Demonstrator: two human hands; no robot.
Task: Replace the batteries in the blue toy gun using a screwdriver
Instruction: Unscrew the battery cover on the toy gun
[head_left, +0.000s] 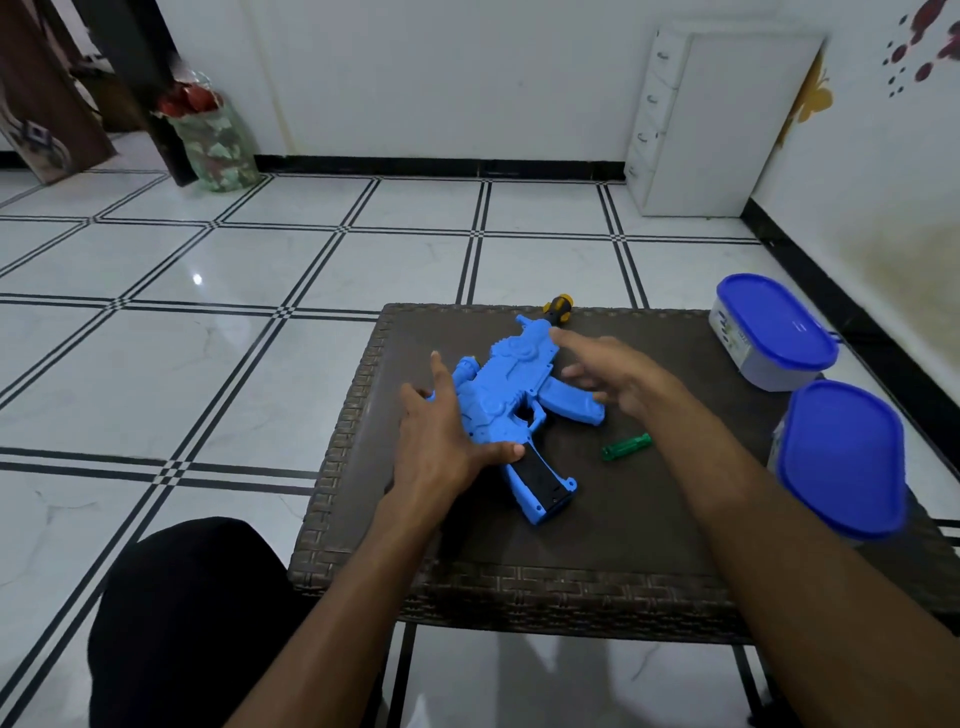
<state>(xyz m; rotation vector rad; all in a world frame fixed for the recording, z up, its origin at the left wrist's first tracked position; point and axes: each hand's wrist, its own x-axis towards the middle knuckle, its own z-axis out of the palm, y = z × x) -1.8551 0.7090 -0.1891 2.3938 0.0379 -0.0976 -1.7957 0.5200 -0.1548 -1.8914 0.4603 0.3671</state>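
Observation:
The blue toy gun (511, 395) lies flat on the small dark woven table (597, 530), its grip with a black panel pointing toward me. My left hand (441, 431) lies over the gun's left side, fingers spread, the thumb touching the body above the grip. My right hand (618, 374) hovers over the gun's far right part with fingers straight, holding nothing. A screwdriver with a black and yellow handle (558, 306) lies at the table's far edge, partly hidden behind the gun. A small green piece (626, 447) lies on the table right of the grip.
Two lidded plastic tubs with blue lids sit at the table's right side, one far (774, 332) and one near (841, 457). My knee in black cloth (176, 613) is at the lower left. White tiled floor surrounds the table; a white drawer cabinet (711, 124) stands by the wall.

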